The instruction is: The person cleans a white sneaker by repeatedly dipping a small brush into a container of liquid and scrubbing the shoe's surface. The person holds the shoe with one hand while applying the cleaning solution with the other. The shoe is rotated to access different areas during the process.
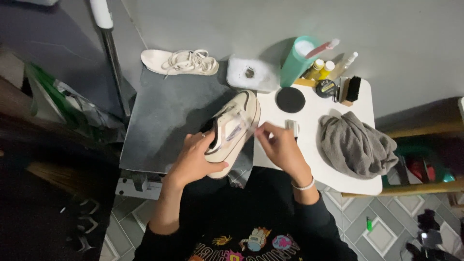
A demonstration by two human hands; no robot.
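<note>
A cream sneaker (233,128) was held tilted above the grey mat (164,121), gripped from below by the left hand (193,159), its fingers curled around the sole. The right hand (280,147) was pinched on a white lace (246,124) at the shoe's side. A grey cloth (355,145) lay on the white table (314,116).

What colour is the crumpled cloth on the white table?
Grey; the cloth shows best in the head view.
</note>
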